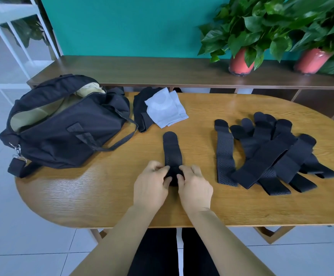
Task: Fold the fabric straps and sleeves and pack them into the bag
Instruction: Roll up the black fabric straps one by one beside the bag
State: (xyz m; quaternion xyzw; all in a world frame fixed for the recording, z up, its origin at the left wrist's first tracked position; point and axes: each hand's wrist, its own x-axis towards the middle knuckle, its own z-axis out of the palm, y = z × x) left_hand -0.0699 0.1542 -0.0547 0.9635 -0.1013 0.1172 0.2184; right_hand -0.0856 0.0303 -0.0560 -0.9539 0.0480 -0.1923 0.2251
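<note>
**A:** Start at the left. What takes the load?

**B:** The black soft duffel bag with tan lining (62, 124), at the far left of the oval wooden desk (221, 206). Its top gapes open and its walls slump. I judge it will sag when things are pushed in, so one hand may have to hold the mouth.

**A:** Beside it?

**B:** Just to its right lies a folded black fabric sleeve (139, 110), with pale white knit sleeves (166, 110) partly on top. They look soft, light and probably stretchy, with nothing to break.

**A:** And the piece in hand?

**B:** The black perforated fabric strap (171, 150) lies mid-desk, running near to far, with its rounded tab at the far end. The left hand (152, 186) and the right hand (195, 188) flank its near end. Each grip is clamped on it, thumb and fingertips pinching the bunched near end from either side.

**A:** How will it behave?

**B:** Limp and light, I'd say, with some spring, so a fold may want to open again. The tab may be a fastening patch, but I cannot tell. It is best held at the edges close to the fold, as now, and pressed flat on the desk.

**A:** Farther right?

**B:** A fanned heap of black fabric straps (271, 156), overlapping one another and well apart from the hands. They could drag on each other, so lift one by a free end.
</note>
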